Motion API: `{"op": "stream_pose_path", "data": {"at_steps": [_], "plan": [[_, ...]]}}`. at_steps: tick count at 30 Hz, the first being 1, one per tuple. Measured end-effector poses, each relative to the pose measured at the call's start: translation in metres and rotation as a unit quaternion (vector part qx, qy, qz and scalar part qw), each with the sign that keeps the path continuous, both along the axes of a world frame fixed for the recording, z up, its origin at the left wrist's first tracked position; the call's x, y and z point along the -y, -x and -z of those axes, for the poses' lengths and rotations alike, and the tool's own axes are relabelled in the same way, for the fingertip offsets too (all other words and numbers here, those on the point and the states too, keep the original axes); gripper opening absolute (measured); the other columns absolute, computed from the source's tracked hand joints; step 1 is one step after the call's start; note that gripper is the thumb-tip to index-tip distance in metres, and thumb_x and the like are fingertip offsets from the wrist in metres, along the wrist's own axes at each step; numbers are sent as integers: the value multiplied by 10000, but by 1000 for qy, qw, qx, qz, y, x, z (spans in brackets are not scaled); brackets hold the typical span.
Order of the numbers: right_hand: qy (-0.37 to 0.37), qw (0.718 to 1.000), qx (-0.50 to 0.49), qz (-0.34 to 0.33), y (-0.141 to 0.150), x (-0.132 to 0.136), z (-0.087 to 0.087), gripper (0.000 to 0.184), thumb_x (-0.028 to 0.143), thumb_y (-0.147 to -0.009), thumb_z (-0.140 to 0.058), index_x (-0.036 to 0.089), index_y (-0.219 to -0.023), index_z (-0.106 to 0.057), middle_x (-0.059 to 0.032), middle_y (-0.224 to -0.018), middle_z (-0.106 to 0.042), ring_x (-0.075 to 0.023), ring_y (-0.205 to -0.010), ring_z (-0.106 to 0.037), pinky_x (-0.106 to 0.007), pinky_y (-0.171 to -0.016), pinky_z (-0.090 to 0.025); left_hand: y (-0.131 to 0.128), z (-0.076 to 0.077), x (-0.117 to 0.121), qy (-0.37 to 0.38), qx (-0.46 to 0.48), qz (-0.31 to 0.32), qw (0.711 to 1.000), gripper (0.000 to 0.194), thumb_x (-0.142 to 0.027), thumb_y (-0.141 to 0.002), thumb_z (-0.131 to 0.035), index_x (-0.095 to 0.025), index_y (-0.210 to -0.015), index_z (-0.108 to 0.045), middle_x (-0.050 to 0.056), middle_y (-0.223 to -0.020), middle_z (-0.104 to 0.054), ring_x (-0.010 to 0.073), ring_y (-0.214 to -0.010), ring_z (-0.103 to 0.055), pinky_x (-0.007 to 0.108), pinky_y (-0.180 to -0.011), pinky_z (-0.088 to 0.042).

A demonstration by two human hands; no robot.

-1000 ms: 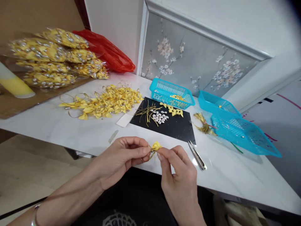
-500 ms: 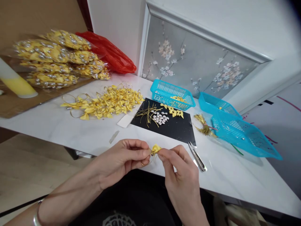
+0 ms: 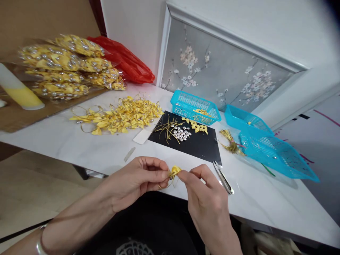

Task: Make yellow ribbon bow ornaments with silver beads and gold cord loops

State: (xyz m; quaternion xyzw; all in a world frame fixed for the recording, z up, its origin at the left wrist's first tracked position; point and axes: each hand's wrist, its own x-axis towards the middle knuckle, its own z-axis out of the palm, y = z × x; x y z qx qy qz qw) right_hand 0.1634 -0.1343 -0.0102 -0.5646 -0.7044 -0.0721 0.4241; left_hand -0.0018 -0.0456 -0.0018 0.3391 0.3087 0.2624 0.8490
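Between my hands, above the table's front edge, is a small yellow ribbon flower (image 3: pixel 175 170) with a thin gold cord and a silvery bead. My left hand (image 3: pixel 145 175) pinches its left side, around the cord and bead, between thumb and fingers. My right hand (image 3: pixel 205 189) pinches the yellow petal from the right; its fingertips partly hide it. Just beyond lies a black mat (image 3: pixel 195 147) bearing silver beads (image 3: pixel 182 133), gold cords (image 3: pixel 166 129) and yellow petal pieces (image 3: pixel 199 126). A pair of metal snips (image 3: pixel 223 178) rests to the right of my hands.
Finished-looking yellow flowers (image 3: pixel 127 115) are heaped at left, with clear bags of more (image 3: pixel 53 58) and a red plastic bag (image 3: pixel 122 58) behind. Blue baskets (image 3: pixel 196 102) stand along the back. A gold cord bundle (image 3: pixel 231 143) lies near another blue basket (image 3: pixel 278 154) at right.
My right hand has shifted slightly, its fingers bending more over the petal. The yellow flower has turned a little, and more of the bead and cord now shows. My left hand stays nearly still.
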Motion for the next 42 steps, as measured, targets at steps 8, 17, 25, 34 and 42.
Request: {"op": "stream_pose_path", "data": {"at_steps": [8,17,25,34,42], "plan": [[10,999,-5,-31,-5,0,-6,300,2,-887,-512,178,-973,-740,-17,-737,-501,-113,-609,-506,-212,-521,-413,1,1,1,5,-1,6,1000,117,-105,-653,-857,-138,-688,-751,12,-647,-727,82,-575,-664,147,-615,-567],[17,998,2,-54,-10,-2,-7,325,-10,-883,-496,186,-964,-742,-18,-735,-514,-108,-599,-515,-207,-525,-423,1,0,1,19,0,16,1000,126,-95,-638,-864,-134,-677,-751,11,-635,-727,84,-565,-670,144,-605,-568],[-1,992,122,-5,-5,2,-14,353,58,-969,-381,197,-958,-705,-34,-748,-527,-143,-618,-449,-267,-555,-362,1,-2,3,-9,-30,6,999,119,-121,-643,-862,-137,-682,-750,18,-657,-734,92,-592,-667,171,-642,-569],[-3,995,102,-20,-5,1,-9,334,57,-967,-400,189,-951,-707,-31,-742,-530,-130,-604,-458,-249,-543,-377,1,-4,3,-29,-57,-4,998,128,-130,-635,-865,-144,-664,-741,9,-622,-720,89,-575,-646,175,-626,-550],[29,994,-91,-63,-1,-7,0,172,79,-903,-570,186,-887,-704,-19,-761,-643,-120,-659,-645,-212,-615,-539,2,-6,4,-41,-54,-1,998,126,-152,-648,-858,-155,-667,-734,5,-620,-704,91,-590,-630,185,-642,-530]]}}
